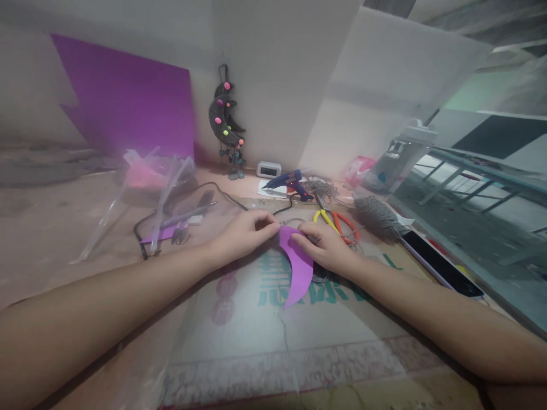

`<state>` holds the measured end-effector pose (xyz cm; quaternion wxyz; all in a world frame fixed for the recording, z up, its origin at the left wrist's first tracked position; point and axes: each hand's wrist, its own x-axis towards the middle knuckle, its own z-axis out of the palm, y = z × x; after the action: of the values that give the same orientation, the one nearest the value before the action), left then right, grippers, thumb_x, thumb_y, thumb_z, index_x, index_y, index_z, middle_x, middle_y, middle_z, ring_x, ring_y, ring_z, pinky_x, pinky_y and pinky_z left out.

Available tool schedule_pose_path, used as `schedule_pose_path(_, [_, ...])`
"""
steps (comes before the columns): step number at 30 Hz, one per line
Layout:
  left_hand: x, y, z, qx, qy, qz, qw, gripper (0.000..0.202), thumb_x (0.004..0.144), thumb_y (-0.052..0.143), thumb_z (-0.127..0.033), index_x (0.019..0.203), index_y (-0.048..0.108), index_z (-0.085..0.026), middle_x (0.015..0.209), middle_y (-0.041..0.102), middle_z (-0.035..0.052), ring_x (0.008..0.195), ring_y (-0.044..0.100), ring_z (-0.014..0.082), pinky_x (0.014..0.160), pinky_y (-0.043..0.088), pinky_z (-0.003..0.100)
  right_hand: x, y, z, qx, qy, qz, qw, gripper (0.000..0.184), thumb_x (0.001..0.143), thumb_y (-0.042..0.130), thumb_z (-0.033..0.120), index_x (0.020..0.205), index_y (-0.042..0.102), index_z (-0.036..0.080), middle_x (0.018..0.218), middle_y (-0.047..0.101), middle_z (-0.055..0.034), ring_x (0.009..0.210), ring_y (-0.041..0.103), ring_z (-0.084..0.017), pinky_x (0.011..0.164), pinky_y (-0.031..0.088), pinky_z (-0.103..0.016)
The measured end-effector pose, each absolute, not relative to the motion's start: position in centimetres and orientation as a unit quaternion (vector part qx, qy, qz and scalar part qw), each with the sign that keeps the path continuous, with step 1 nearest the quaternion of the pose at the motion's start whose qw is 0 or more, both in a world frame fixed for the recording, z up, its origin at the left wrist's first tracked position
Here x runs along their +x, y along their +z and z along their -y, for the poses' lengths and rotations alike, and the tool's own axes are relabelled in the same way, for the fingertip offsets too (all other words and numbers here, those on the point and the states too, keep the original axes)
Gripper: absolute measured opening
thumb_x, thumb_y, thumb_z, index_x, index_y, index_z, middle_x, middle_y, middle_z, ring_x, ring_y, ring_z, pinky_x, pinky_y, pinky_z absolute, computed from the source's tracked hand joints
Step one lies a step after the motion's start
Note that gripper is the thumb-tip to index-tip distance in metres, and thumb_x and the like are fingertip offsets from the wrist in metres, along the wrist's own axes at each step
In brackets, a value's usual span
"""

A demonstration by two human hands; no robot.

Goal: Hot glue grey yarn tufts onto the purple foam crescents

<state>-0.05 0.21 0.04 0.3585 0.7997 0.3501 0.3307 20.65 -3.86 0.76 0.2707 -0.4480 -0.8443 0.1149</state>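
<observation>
The left hand [253, 232] is pinching the upper tip of the purple crescent cutout [302, 269] while the right hand [327, 245] is gripping its right edge, above the printed cardboard [256, 330]; light, even pressure should be keeping it uncreased.

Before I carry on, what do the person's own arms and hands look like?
The left hand and right hand are ungloved. The left forearm and right forearm show no sleeve, and neither wrist shows a watch or bracelet.
</observation>
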Motion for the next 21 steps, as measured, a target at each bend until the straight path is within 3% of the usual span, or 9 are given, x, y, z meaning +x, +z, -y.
schedule_pose_path(6, [-0.07,-0.06,-0.50,0.807,0.320,-0.345,0.356,0.031,0.087,0.047,-0.039,0.087,0.067,-0.016,0.079,0.066,0.0017,0.070,0.056,0.0142,0.063,0.040,0.024,20.70,0.70,3.75,-0.441,0.115,0.846,0.276,0.034,0.091,0.044,0.032,0.060,0.041,0.018,0.056,0.041,0.0030,0.055,0.039,-0.010,0.054,0.029,-0.024])
schedule_pose_path(11, [-0.15,0.03,-0.47,0.815,0.316,-0.334,0.353,0.040,0.089,0.043,-0.046,0.076,0.064,-0.015,0.072,0.061,0.0004,0.066,0.052,0.0133,0.059,0.038,0.023,20.72,0.63,3.72,-0.453,0.112,0.838,0.283,0.034,0.091,0.044,0.033,0.060,0.040,0.019,0.055,0.040,0.0033,0.055,0.039,-0.010,0.053,0.029,-0.024])
schedule_pose_path(16, [-0.16,-0.13,-0.43,0.810,0.310,-0.340,0.365,0.031,0.087,0.047,-0.041,0.084,0.066,-0.016,0.072,0.063,0.0001,0.065,0.054,0.0132,0.060,0.039,0.023,20.70,0.65,3.71,-0.457,0.119,0.836,0.280,0.034,0.091,0.045,0.033,0.061,0.041,0.018,0.057,0.042,0.0027,0.056,0.040,-0.010,0.054,0.030,-0.024])
schedule_pose_path(21, [-0.22,-0.11,-0.51,0.813,0.325,-0.338,0.344,0.030,0.088,0.045,-0.039,0.078,0.062,-0.016,0.072,0.061,-0.0003,0.066,0.052,0.0126,0.061,0.038,0.023,20.78,0.68,3.69,-0.447,0.128,0.836,0.292,0.035,0.091,0.044,0.033,0.060,0.038,0.019,0.057,0.038,0.0037,0.055,0.036,-0.010,0.053,0.028,-0.024])
